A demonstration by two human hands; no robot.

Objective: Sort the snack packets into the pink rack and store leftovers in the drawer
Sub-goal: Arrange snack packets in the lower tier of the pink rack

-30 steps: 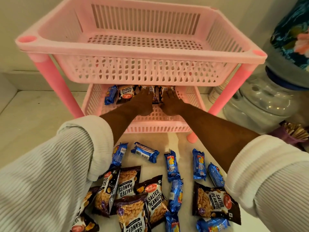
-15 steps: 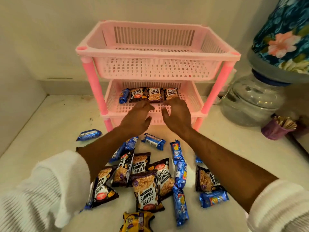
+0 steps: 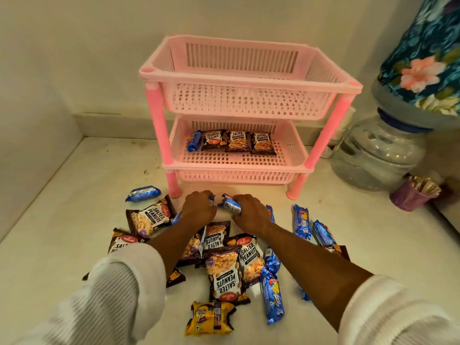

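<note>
The two-tier pink rack (image 3: 249,79) stands against the wall. Its lower basket holds a row of three salted peanut packets (image 3: 237,141) and one blue biscuit packet (image 3: 194,140); the top basket looks bare. On the counter in front lie several brown peanut packets (image 3: 225,272), blue biscuit packets (image 3: 301,221) and a yellow packet (image 3: 211,318). My left hand (image 3: 199,209) is curled over a small blue packet at the pile's far edge. My right hand (image 3: 251,211) grips another blue biscuit packet (image 3: 230,203) just beside it.
A large clear water bottle (image 3: 378,153) under a floral cover (image 3: 428,53) stands right of the rack. A purple cup of sticks (image 3: 410,196) sits in front of it. A side wall bounds the white counter (image 3: 74,207) on the left.
Both hands have pulled back out of the rack's lower basket and come down onto the blue packets in front of the rack. The view has drawn back and shows more counter.
</note>
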